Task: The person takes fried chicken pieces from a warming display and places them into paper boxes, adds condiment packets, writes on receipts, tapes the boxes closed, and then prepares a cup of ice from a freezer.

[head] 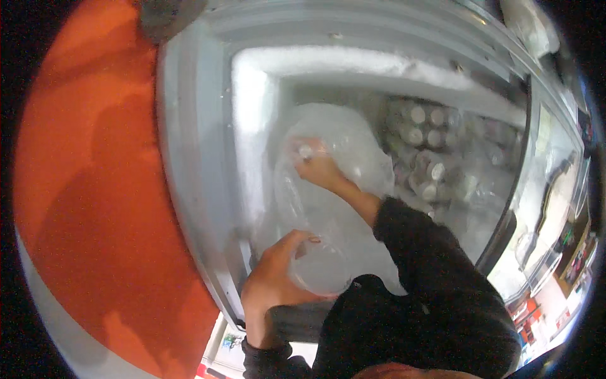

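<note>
Inside a frosted chest freezer (255, 90) lies a large clear plastic bag (331, 118) with pale, ice-like contents. My left hand (274, 275) is wrapped around a round clear plastic container (322, 270) at the near side of the bag. Its contents look whitish, but I cannot tell what they are. Farther in, my right hand (317, 163) reaches down into the bag with its fingers curled around a small pale object (305, 151), too blurred to name.
Several white-capped bottles (428, 125) in plastic wrap stand on the freezer's right side. A sliding glass lid (544, 189) is at the right. An orange surface (104, 189) borders the freezer's left edge. Frost coats the inner walls.
</note>
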Demonstrator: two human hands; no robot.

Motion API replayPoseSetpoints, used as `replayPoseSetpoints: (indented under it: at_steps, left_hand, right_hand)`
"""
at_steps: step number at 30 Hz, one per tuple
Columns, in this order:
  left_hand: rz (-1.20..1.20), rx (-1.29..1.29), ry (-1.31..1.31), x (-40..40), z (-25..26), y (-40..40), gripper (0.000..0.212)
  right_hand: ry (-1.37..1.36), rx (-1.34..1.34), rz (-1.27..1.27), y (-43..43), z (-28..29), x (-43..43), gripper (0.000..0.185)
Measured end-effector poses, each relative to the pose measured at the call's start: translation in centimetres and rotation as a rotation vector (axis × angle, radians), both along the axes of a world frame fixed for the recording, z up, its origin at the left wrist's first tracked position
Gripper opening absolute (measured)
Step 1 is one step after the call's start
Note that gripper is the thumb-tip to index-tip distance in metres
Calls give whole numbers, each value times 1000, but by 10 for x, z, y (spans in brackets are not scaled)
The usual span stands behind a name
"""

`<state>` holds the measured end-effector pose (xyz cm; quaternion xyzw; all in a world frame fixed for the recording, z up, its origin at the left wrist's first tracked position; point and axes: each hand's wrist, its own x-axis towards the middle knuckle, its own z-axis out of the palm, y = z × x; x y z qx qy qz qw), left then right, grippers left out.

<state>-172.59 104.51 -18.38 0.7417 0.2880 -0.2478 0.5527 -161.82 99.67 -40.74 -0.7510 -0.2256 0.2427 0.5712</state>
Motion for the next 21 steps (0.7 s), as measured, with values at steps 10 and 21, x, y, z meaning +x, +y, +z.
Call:
replayPoseSetpoints:
  at_steps: [10, 21]
  left_hand:
    - [-11, -77, 92, -7, 9, -11, 79]
    - [-86, -215, 58, 4, -13, -22, 77]
  right_hand:
    - [259, -481, 511, -5, 29, 26, 28]
    - [-340, -316, 349, -81, -73, 8, 30]
